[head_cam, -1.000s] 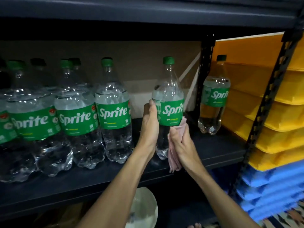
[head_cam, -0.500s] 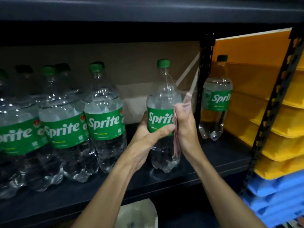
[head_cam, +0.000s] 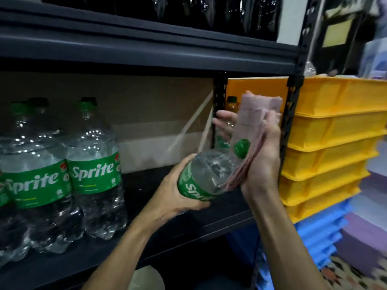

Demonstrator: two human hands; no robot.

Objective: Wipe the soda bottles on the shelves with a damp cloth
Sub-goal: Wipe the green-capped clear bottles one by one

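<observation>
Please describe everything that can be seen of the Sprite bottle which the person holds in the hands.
The Sprite bottle is clear plastic with a round green cap and a green label bearing white lettering; its contents look colourless. It is tilted, cap pointing up and to the right, in front of the dark shelf rather than standing on it. The left hand grips it around the label, hiding its base. The right hand presses a folded pink cloth against its shoulder and neck.

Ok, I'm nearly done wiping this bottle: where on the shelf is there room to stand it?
Bare shelf runs between the Sprite row and the lone bottle by the post, just behind the held bottle. Left of that gap it is packed.
</observation>
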